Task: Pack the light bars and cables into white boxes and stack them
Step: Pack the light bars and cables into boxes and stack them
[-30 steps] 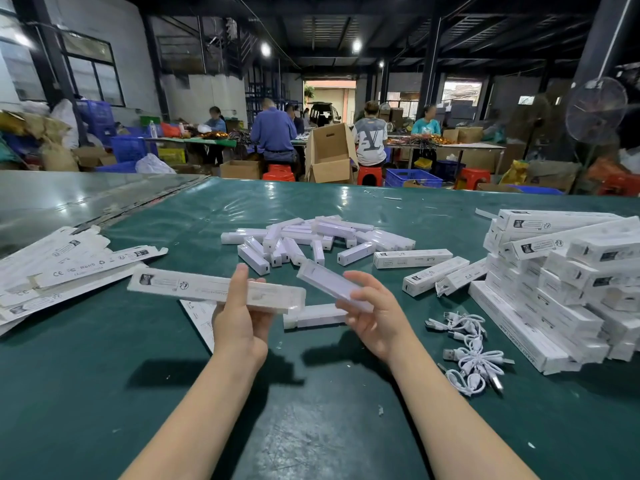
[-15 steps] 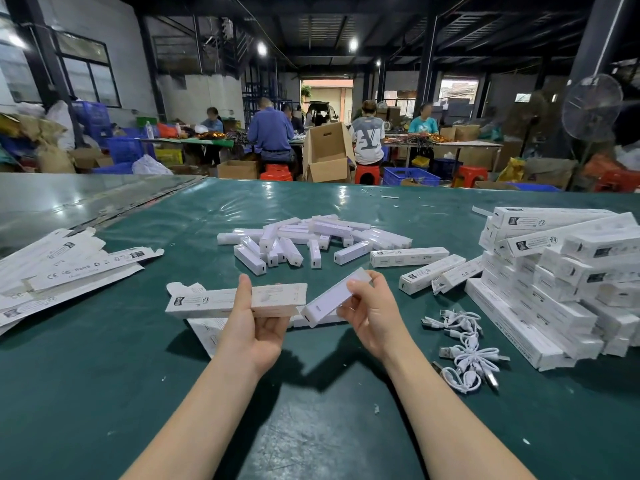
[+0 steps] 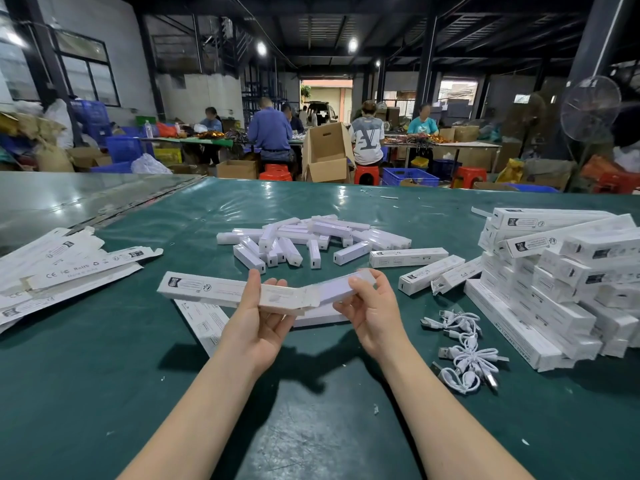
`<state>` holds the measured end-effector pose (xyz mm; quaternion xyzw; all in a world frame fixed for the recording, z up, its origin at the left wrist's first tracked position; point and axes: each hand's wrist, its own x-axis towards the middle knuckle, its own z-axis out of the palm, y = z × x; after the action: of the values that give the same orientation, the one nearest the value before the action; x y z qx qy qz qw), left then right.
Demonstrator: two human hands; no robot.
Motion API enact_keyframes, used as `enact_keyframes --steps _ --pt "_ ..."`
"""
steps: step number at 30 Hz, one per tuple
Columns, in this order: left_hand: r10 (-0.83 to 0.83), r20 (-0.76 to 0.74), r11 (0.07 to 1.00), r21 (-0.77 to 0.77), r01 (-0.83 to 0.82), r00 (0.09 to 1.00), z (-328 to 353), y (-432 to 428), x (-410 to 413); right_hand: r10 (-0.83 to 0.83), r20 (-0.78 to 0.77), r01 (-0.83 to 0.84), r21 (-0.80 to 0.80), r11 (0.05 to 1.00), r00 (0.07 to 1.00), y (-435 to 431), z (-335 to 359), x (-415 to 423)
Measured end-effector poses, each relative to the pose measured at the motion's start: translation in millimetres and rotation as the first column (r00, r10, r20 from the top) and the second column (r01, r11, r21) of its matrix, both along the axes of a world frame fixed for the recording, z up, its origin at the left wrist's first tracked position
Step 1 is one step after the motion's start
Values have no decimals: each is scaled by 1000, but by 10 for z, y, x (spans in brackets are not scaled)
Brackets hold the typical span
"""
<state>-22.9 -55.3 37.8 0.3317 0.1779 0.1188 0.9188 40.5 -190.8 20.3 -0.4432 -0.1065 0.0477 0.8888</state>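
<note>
My left hand [image 3: 258, 322] grips a long white box [image 3: 204, 289] held level above the green table [image 3: 86, 375], its open end to the right. My right hand [image 3: 372, 311] pinches a white light bar [image 3: 337, 289] whose left end sits in the box's open end. Behind them lies a heap of loose light bars [image 3: 311, 239]. White coiled cables [image 3: 464, 351] lie right of my right hand. A stack of packed white boxes [image 3: 561, 285] stands at the far right.
Flat unfolded box blanks [image 3: 59, 268] lie at the left, and one more [image 3: 204, 322] under my left hand. Another bar [image 3: 322, 318] lies on the table below the held one. A few closed boxes [image 3: 408, 258] rest near the stack. People work at far tables.
The box has swung level and come closer to my right hand. My right hand has turned the light bar and brought its left end into the box's open end.
</note>
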Motion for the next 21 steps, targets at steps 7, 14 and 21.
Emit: enact_keyframes --steps 7,14,21 --pt "81 25 991 -110 -78 996 -20 -67 17 -94 48 97 -77 992 994 85 -16 -61" --pt "170 33 966 -201 -160 985 -26 -126 27 57 231 28 -353 935 971 365 17 -347" --pt "101 -26 984 -145 -104 995 35 -55 -15 545 154 -342 -632 695 824 282 118 -330"
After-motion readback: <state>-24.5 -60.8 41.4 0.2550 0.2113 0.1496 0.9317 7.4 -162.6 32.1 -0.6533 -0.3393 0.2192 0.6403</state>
